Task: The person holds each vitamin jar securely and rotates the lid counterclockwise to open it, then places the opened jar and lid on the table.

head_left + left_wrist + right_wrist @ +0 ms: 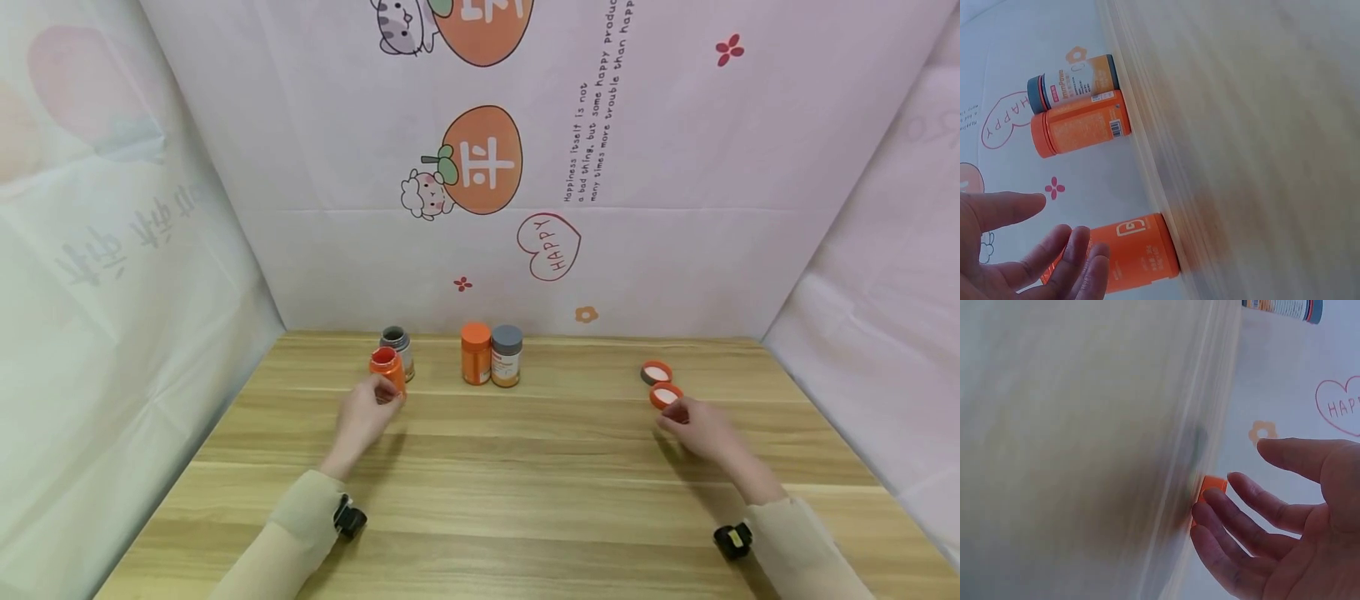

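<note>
My left hand (366, 415) is beside an uncapped orange bottle (396, 373), its fingers loosely bent in front of it. In the left wrist view, thumb and fingers stand apart, and the fingers overlap the upper part of the orange bottle (1147, 250). Just behind that one stands a second uncapped bottle (408, 357) with a grey neck. On the right side, my right hand (703, 429) is close to an orange cap (666, 395) lying inside up. The right wrist view shows its fingers relaxed and partly hiding the orange cap (1215, 482).
A grey cap (651, 377) lies upturned right behind the orange one. Two capped bottles, one orange (476, 357) and one grey-topped (506, 358), stand side by side at the back of the wooden table (510, 483). A printed cloth (637, 275) hangs behind them.
</note>
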The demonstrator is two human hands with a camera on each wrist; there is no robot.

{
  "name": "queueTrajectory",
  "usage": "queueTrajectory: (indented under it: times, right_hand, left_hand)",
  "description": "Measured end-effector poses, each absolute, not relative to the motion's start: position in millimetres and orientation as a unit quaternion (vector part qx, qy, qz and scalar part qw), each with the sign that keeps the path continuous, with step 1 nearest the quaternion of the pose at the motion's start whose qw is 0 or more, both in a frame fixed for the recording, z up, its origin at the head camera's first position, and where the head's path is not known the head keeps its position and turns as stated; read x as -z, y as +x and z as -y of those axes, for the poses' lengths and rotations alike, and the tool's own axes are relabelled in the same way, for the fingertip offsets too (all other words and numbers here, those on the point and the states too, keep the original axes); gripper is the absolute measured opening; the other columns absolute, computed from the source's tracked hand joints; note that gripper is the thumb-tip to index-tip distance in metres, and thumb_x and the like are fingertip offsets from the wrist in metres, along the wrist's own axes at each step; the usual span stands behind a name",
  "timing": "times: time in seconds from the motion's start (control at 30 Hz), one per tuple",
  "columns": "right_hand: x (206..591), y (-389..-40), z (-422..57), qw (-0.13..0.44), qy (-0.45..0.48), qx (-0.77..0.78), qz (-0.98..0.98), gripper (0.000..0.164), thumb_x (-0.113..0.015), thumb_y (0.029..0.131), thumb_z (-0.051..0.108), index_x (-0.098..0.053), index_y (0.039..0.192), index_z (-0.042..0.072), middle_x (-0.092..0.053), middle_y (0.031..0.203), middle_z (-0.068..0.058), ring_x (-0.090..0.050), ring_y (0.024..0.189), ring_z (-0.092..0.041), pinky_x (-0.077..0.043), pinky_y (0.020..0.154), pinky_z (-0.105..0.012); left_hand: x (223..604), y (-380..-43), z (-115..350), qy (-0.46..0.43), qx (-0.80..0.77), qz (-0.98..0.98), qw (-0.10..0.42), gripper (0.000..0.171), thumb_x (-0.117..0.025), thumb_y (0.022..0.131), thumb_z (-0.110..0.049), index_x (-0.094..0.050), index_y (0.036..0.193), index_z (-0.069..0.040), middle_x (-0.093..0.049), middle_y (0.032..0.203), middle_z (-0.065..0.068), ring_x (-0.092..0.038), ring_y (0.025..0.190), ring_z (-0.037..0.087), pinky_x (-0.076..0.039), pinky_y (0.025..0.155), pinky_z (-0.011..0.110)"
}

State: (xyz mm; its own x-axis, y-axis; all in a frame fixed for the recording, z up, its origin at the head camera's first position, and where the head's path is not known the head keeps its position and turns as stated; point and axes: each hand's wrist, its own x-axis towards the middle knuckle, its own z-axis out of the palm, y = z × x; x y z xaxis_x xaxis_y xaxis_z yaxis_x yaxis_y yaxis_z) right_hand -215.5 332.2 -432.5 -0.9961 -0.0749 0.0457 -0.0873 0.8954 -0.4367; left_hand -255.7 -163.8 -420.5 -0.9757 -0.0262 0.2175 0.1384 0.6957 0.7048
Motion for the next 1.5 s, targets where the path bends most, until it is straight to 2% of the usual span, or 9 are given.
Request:
queueTrajectory:
  times: [0.27,0.6,1.1,1.5]
  right_hand:
    - [432,-218,-316,0.022,0.059,-0.213,0.975,0.032,-0.061,0.091,0.028,-0.064,0.102,-0.002,-0.067,0.091,-0.011,-0.062,0.084,-0.025,-0.048,0.075,-0.044]
    - [432,-221,-299,0.039,0.074,-0.226,0.971,0.034,-0.062,0.091,0.027,-0.064,0.107,-0.002,-0.068,0.096,-0.013,-0.063,0.091,-0.03,-0.048,0.08,-0.047]
    - [432,-232,-285,0.024,0.106,-0.256,0.961,0.038,-0.06,0.093,0.025,-0.059,0.114,-0.006,-0.066,0.101,-0.019,-0.062,0.094,-0.032,-0.05,0.079,-0.045]
    - [434,-241,-276,0.009,0.118,-0.27,0.956,0.039,-0.059,0.093,0.023,-0.057,0.119,-0.006,-0.065,0.105,-0.018,-0.062,0.098,-0.031,-0.05,0.081,-0.045]
  left_hand:
    - [422,-258,152,-0.049,0.395,0.912,0.1,0.024,-0.069,0.08,-0.014,-0.065,0.1,-0.001,-0.067,0.091,0.009,-0.062,0.083,0.022,-0.05,0.077,0.038]
    - [421,-258,136,-0.083,0.394,0.912,0.08,0.033,-0.069,0.082,-0.017,-0.064,0.111,-0.001,-0.067,0.107,0.014,-0.061,0.102,0.031,-0.047,0.09,0.045]
    - [423,-267,120,-0.091,0.398,0.912,0.05,0.044,-0.07,0.083,-0.02,-0.059,0.123,-0.004,-0.061,0.123,0.015,-0.056,0.113,0.033,-0.045,0.094,0.047]
    - [425,-282,106,-0.083,0.401,0.912,0.026,0.051,-0.068,0.085,-0.023,-0.054,0.13,-0.005,-0.055,0.133,0.016,-0.05,0.124,0.033,-0.039,0.103,0.046]
